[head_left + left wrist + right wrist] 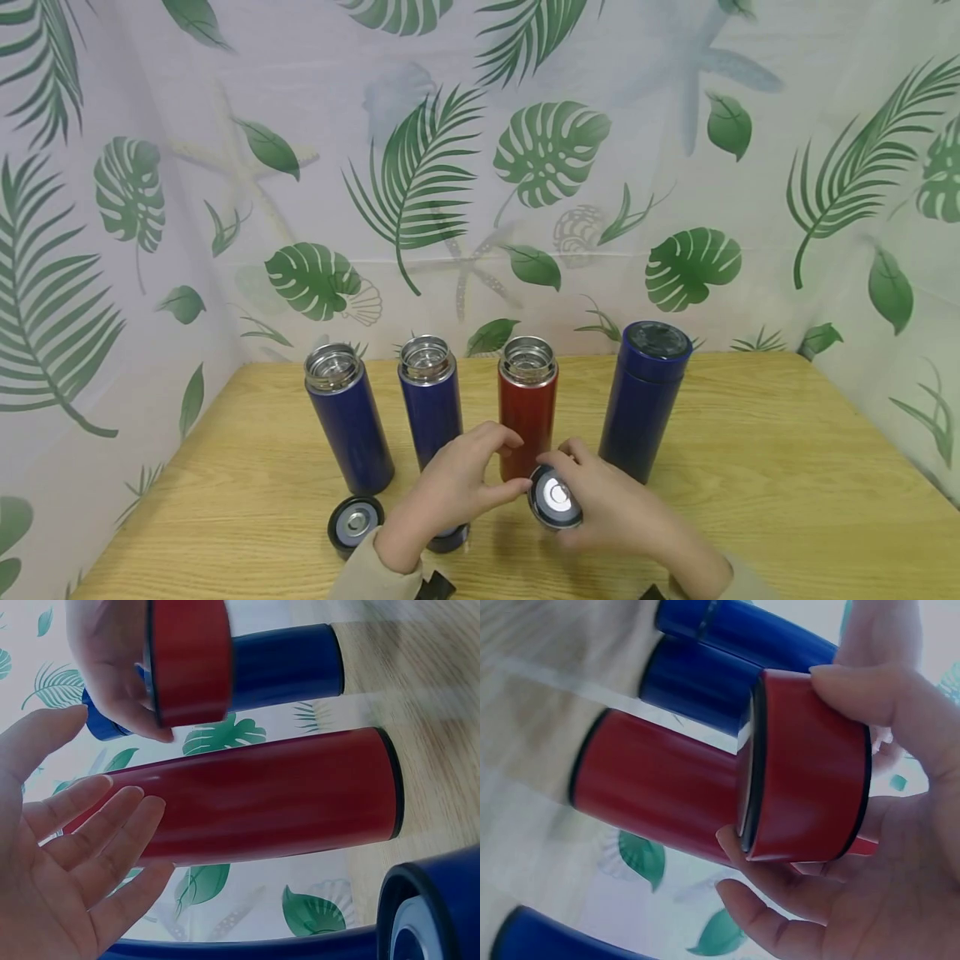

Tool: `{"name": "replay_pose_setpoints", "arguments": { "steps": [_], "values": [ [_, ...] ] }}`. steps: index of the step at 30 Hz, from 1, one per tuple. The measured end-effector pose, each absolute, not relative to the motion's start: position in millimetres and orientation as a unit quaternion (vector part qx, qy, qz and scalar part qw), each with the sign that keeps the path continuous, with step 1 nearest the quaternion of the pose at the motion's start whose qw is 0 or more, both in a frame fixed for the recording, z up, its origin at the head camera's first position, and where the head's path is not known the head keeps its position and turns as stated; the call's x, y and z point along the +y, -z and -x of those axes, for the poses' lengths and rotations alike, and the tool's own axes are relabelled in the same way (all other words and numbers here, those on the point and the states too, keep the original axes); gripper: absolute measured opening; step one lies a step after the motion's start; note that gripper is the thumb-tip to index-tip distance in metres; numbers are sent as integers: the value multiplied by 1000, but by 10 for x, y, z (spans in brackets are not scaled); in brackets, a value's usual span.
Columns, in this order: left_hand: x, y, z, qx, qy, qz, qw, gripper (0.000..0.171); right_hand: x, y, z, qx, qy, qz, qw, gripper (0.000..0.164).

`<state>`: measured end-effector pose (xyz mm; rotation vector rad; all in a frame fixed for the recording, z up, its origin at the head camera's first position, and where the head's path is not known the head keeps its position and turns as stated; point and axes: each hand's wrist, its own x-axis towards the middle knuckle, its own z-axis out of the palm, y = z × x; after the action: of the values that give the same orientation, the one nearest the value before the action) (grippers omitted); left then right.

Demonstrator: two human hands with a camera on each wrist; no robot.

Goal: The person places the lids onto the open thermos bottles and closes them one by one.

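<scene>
My right hand (611, 500) grips a red lid (814, 769) between thumb and fingers. In the head view the lid is tipped so its grey inner side shows. Just behind it stands an uncapped red thermos bottle (527, 408), upright, its steel mouth facing up. Close in front of that bottle is my left hand (465, 475), fingers spread and slightly bent, holding nothing. In the left wrist view the left hand's fingertips (154, 806) overlap the red bottle, and the lid appears above it in the right hand.
Two uncapped blue bottles, one at far left (351, 433) and another (435, 408) beside the red one, stand upright. A capped blue bottle (645, 408) is at right. One blue lid (356, 525) lies inner side up on the wooden table (787, 467); another lid (448, 542) is partly behind the left wrist.
</scene>
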<state>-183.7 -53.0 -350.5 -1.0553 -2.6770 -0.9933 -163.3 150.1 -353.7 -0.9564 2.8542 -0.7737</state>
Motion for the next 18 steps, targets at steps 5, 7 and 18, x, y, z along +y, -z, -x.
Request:
{"name": "replay_pose_setpoints", "arguments": {
  "steps": [5,7,18],
  "values": [
    [-529,3503,1835,-880,321,345,58,35,1547,3432,1597,914,247,320,-45,66],
    [-532,3496,1836,-880,323,342,58,35,1564,3384,1588,912,249,320,-64,67],
    [-521,3390,1796,-877,374,287,88,31,1646,3204,1539,908,256,295,-148,68]
  ]
}}
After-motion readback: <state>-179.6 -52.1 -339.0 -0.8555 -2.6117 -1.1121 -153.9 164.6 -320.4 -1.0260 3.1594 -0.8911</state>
